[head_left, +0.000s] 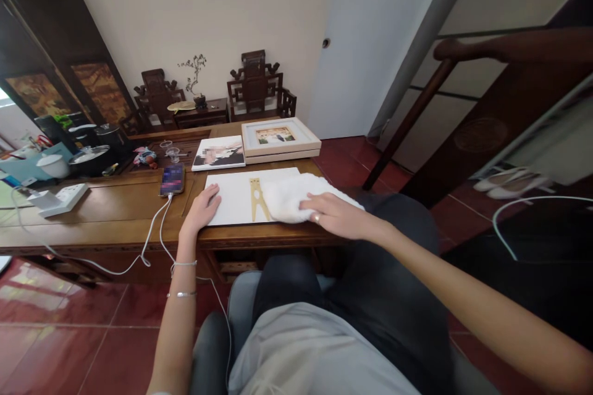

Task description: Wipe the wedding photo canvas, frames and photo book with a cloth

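Note:
A white rectangular panel (230, 200) lies flat on the wooden desk, with a flat, yellowish A-shaped piece (256, 199) on its surface. At the panel's left edge rests my left hand (204, 208), its fingers stretched out over the edge and nothing picked up in it. My right hand (331, 215) presses a fluffy white cloth (290, 197) onto the right part of the panel, fingers bent into the fabric. The cloth covers the panel's right side and part of the A-shaped piece, and one end of it hangs past the desk edge.
Behind the panel lie a white-edged photo print (220, 153) and stacked picture frames (282, 137). To the left are a charging phone (172, 180), its cable, a power strip (65, 199) and a lidded white cup (53, 165). A dark wooden chair (500, 92) stands at right.

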Motion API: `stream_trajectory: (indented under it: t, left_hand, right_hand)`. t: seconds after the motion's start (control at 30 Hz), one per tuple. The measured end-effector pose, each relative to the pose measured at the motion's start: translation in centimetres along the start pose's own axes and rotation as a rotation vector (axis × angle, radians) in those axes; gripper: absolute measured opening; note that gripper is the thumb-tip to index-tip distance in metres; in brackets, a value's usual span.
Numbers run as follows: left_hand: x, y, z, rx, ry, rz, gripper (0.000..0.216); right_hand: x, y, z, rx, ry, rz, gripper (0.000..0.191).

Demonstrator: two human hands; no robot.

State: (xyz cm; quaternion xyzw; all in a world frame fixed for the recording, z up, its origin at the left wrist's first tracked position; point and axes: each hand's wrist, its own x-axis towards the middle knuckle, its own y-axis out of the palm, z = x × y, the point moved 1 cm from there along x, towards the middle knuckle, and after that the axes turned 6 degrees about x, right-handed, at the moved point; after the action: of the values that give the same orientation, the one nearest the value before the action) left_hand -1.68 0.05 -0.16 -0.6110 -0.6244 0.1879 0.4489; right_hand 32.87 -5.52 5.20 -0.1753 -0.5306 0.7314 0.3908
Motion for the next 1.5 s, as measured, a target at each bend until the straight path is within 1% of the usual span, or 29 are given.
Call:
stream_trajectory:
  t: [0.1, 0.13, 0.2, 0.3, 0.4, 0.5, 0.57, 0.63, 0.7, 0.77, 0.83, 0.93, 1.03, 1.1, 1.13, 1.2, 1.27, 1.37, 1.5]
  left_hand:
    - [0.0, 0.0, 0.0, 0.004, -0.001, 0.001, 0.047]
    - [0.0, 0.0, 0.0, 0.006, -0.002, 0.002, 0.047]
    - [0.0, 0.0, 0.0, 0.008, -0.003, 0.002, 0.046]
    - [0.0, 0.0, 0.0, 0.014, 0.003, 0.007, 0.046]
    - [0.0, -0.1, -0.1, 0.022, 0.002, 0.011, 0.047]
    - [0.0, -0.3, -0.2, 0.034, -0.001, 0.025, 0.048]
    - [0.0, -0.3, -0.2, 0.038, -0.004, 0.031, 0.049]
    - [0.1, -0.3, -0.2, 0.038, -0.007, 0.029, 0.049]
    - [0.1, -0.3, -0.1, 0.035, -0.007, 0.024, 0.048]
    - [0.1, -0.2, 0.0, 0.03, -0.004, 0.024, 0.048]
    - [0.0, -0.2, 0.0, 0.024, -0.001, 0.023, 0.048]
    - [0.0, -0.1, 0.0, 0.026, -0.002, 0.02, 0.048]
    - [0.0, -0.1, -0.2, 0.036, -0.005, 0.019, 0.05]
    - [-0.1, -0.2, -0.3, 0.039, -0.006, 0.02, 0.05]
    - [-0.1, -0.2, -0.3, 0.038, -0.007, 0.02, 0.05]
    - [-0.1, -0.2, -0.3, 0.038, -0.008, 0.02, 0.049]
    - [-0.1, -0.2, -0.3, 0.037, -0.009, 0.018, 0.049]
    - [-0.1, -0.2, -0.1, 0.034, -0.007, 0.017, 0.05]
    - [0.0, -0.2, 0.0, 0.03, -0.001, 0.013, 0.049]
  right_hand:
    - [-2.4, -0.1, 1.1, 0.059, -0.051, 0.062, 0.029]
    - [-2.6, -0.2, 1.1, 0.071, -0.054, 0.065, 0.029]
    - [-2.1, -0.2, 0.6, 0.084, -0.04, 0.044, 0.029]
    - [0.7, -0.1, -1.1, 0.101, -0.021, -0.01, 0.026]
    - [4.8, -0.1, -3.1, 0.148, -0.027, -0.057, 0.023]
    - [8.7, -0.1, -4.7, 0.187, 0.015, -0.134, 0.024]
    - [10.6, -0.1, -5.3, 0.17, 0.044, -0.17, 0.027]
    - [11.5, 0.0, -5.7, 0.138, 0.059, -0.186, 0.029]
    - [11.4, 0.1, -5.6, 0.111, 0.07, -0.192, 0.029]
    - [10.3, 0.4, -5.1, 0.099, 0.074, -0.189, 0.026]
    - [8.2, 0.5, -4.1, 0.08, 0.062, -0.16, 0.027]
    - [3.9, 0.6, -2.3, 0.053, 0.047, -0.081, 0.029]
    - [-0.3, 0.2, -0.7, 0.093, 0.017, -0.004, 0.028]
    - [-1.9, -0.2, -0.2, 0.137, -0.031, 0.038, 0.026]
    - [-2.2, -0.4, -0.1, 0.159, -0.059, 0.055, 0.024]
    - [-1.9, -0.6, -0.3, 0.201, -0.101, 0.072, 0.021]
    - [-0.4, -0.7, -1.0, 0.233, -0.101, 0.044, 0.018]
    - [2.9, -0.5, -2.6, 0.249, -0.051, -0.026, 0.015]
    - [7.7, 0.0, -4.7, 0.224, -0.004, -0.104, 0.017]
